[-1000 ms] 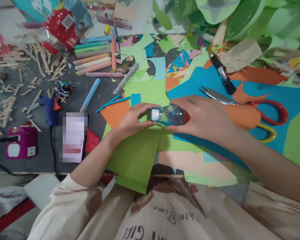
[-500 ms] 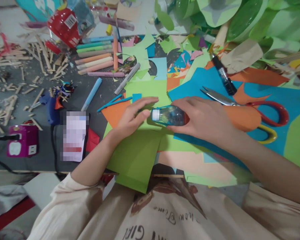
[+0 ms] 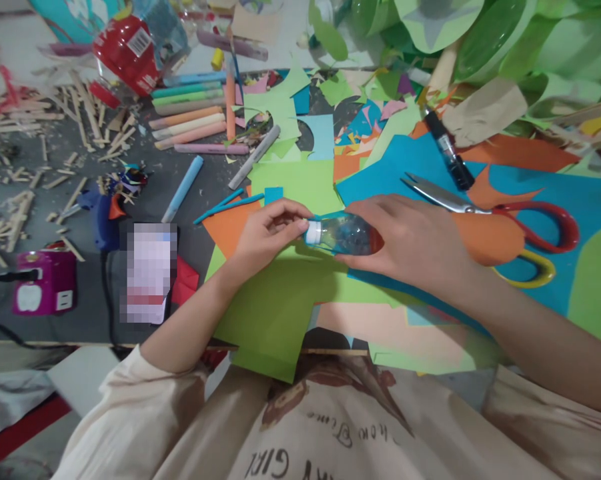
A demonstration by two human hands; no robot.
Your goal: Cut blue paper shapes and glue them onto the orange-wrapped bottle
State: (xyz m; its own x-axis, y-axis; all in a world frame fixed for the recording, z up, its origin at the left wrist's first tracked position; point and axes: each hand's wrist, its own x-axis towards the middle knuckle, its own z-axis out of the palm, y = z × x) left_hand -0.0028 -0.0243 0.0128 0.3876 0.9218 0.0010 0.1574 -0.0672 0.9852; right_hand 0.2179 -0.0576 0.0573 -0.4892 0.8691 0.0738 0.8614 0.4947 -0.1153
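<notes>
The right hand grips a clear plastic bottle with a white cap, hiding its base, above green paper; the left hand's fingertips pinch together at the cap, grip unclear.

A single camera worn on the person's head gives the whole view, looking forward and steeply down from above the shirt, whose front fills 6 o'clock, nearest the lens. It faces away from the body across the dark tabletop, whose near edge crosses below the middle. The left hand, right hand and small bottle sit about the centre at close working range, with the forearms coming in from 8 and 4 o'clock. The framing is wide, reaching the red container near 10 o'clock and the green pieces near 2 o'clock, both farther off
</notes>
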